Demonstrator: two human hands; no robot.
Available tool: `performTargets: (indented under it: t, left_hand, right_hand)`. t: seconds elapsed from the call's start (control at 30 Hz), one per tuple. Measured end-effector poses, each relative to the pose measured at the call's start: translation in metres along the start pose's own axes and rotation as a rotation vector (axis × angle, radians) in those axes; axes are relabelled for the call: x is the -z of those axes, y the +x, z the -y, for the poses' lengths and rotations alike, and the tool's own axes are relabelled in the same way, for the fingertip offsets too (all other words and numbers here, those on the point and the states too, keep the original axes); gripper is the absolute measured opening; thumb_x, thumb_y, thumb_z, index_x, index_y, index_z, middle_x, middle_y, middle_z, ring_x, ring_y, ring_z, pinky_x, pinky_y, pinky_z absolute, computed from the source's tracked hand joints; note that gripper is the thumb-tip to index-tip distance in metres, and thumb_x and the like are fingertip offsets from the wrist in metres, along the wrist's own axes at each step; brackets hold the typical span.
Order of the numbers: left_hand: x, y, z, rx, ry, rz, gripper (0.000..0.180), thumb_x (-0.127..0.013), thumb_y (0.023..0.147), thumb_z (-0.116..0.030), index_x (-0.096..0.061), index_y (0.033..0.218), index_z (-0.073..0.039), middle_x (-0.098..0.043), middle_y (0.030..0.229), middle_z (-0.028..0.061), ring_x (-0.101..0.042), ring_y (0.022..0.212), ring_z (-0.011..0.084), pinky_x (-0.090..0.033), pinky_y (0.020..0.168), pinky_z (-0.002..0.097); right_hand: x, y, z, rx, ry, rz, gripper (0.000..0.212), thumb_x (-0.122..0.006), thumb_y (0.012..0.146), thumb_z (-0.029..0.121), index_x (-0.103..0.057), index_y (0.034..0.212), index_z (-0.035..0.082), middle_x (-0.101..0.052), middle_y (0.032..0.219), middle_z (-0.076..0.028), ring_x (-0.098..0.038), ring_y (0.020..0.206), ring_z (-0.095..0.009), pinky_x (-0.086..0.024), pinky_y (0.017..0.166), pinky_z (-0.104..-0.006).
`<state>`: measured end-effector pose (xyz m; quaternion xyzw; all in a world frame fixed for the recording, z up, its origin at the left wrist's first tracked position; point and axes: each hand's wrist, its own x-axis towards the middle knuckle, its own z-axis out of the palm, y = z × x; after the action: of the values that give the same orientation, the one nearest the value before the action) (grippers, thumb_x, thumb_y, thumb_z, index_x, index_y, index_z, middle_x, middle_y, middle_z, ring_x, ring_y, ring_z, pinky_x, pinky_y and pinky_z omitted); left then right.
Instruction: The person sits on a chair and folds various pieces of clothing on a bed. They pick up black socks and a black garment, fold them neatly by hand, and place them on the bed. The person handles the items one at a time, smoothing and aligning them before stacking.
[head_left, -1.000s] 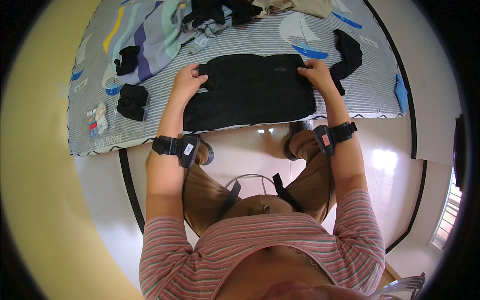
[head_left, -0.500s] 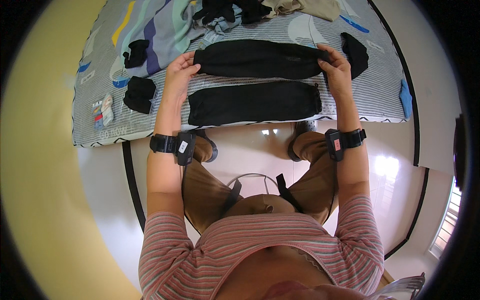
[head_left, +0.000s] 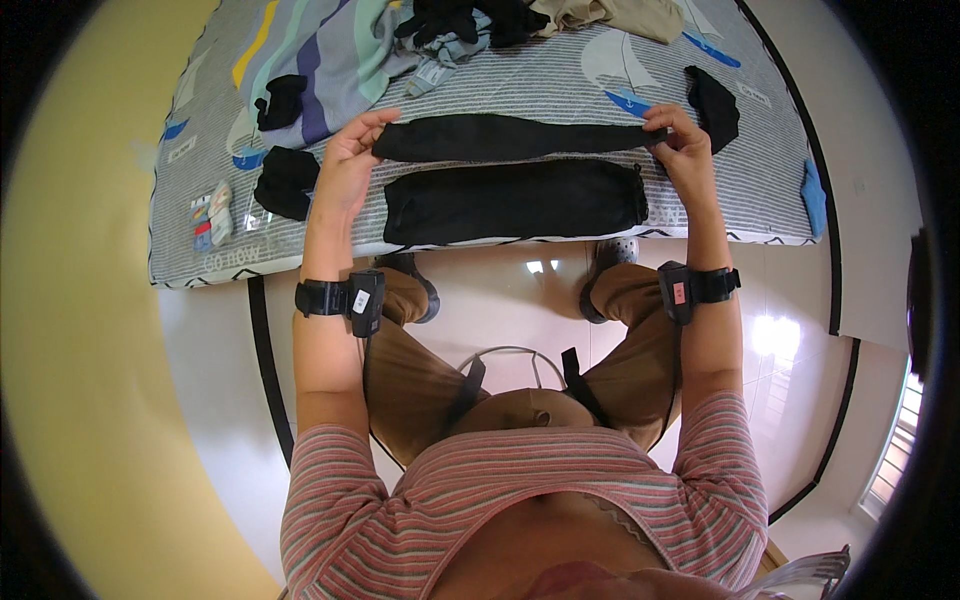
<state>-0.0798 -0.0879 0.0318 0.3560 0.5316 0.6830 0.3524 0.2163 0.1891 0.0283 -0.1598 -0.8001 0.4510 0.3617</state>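
1. On the bed (head_left: 700, 205), near edge: a black garment (head_left: 515, 200) lies flat and partly folded, its lower part spread across the striped sheet.
2. Upper fold of that garment is raised into a long narrow band, stretched left to right just above the flat part.
3. Left hand (head_left: 345, 165) holds the band's left end; fingers (head_left: 362, 128) closed in a pinch on the cloth.
4. Right hand (head_left: 685, 150) holds the band's right end; fingers closed tight on the cloth, thumb on top.
5. Both wrists carry black straps: left wrist strap (head_left: 340, 298), right wrist strap (head_left: 697, 288).
6. Left of the left hand: two small black folded pieces, one (head_left: 285, 182) near the bed edge, one (head_left: 280, 100) farther back, well apart from the garment.
7. Far left corner area: a striped multicolour cloth (head_left: 320, 50) spread on the bed.
8. Far centre: a heap of dark clothes (head_left: 460, 20) with a beige piece (head_left: 610, 15) beside it on the right.
9. Just right of the right hand: another small black piece (head_left: 715, 105), near the fingers; cannot tell whether it touches them.
10. Near left edge of the bed: a small pair of patterned socks (head_left: 212, 212).
11. Person stands at the bed edge on a glossy floor (head_left: 520, 300), brown trousers, striped shirt.
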Motion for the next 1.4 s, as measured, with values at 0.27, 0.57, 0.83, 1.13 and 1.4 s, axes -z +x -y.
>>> performTargets:
  t: [0.27,0.57,0.83,1.13,1.4]
  left_hand:
    - [0.000,-0.026,-0.009,0.051,0.324,0.082,0.033,-0.050,0.064,0.010,-0.064,0.093,0.000,-0.057,0.094,0.0033,-0.054,0.085,0.0125,-0.040,0.079,0.0221]
    - [0.023,-0.063,0.008,0.091,0.665,0.369,0.020,-0.053,0.066,0.006,-0.066,0.080,-0.001,-0.055,0.084,0.0046,-0.052,0.081,0.0136,-0.041,0.071,0.0235]
    - [0.014,-0.054,0.013,0.275,0.608,0.107,0.015,-0.059,0.084,-0.014,-0.051,0.092,-0.004,-0.055,0.068,-0.0012,-0.049,0.064,0.0058,-0.038,0.058,0.0194]
    - [0.001,-0.049,0.019,0.154,0.629,-0.003,0.029,-0.066,0.073,-0.002,-0.052,0.098,-0.002,-0.054,0.065,-0.0015,-0.045,0.058,0.0043,-0.037,0.055,0.0197]
    - [-0.034,-0.057,-0.040,0.391,0.210,0.520,0.057,-0.065,0.075,-0.007,-0.040,0.126,0.001,-0.047,0.058,-0.0033,-0.049,0.055,0.0064,-0.041,0.055,0.0194]
  right_hand:
    - [0.000,-0.019,0.008,0.024,0.078,0.060,0.031,-0.047,0.058,-0.015,-0.064,0.079,0.001,-0.061,0.097,-0.004,-0.056,0.085,-0.013,-0.044,0.070,-0.0219]
    - [0.001,-0.058,0.019,-0.174,-0.086,0.415,0.027,-0.048,0.061,-0.003,-0.061,0.084,-0.002,-0.060,0.102,-0.008,-0.055,0.086,-0.015,-0.044,0.072,-0.0245]
    - [-0.002,-0.056,0.011,-0.304,0.054,0.266,0.027,-0.056,0.080,0.006,-0.051,0.106,0.002,-0.053,0.100,-0.004,-0.048,0.073,-0.005,-0.040,0.066,-0.0197]
    - [-0.013,-0.060,0.008,-0.316,-0.061,0.095,0.064,-0.064,0.066,-0.004,-0.041,0.123,0.009,-0.054,0.103,-0.008,-0.047,0.067,-0.011,-0.043,0.064,-0.0248]
    - [-0.009,-0.038,0.052,-0.113,0.368,0.084,0.068,-0.052,0.067,-0.011,-0.036,0.130,0.008,-0.059,0.106,-0.010,-0.049,0.085,-0.009,-0.038,0.076,-0.0186]
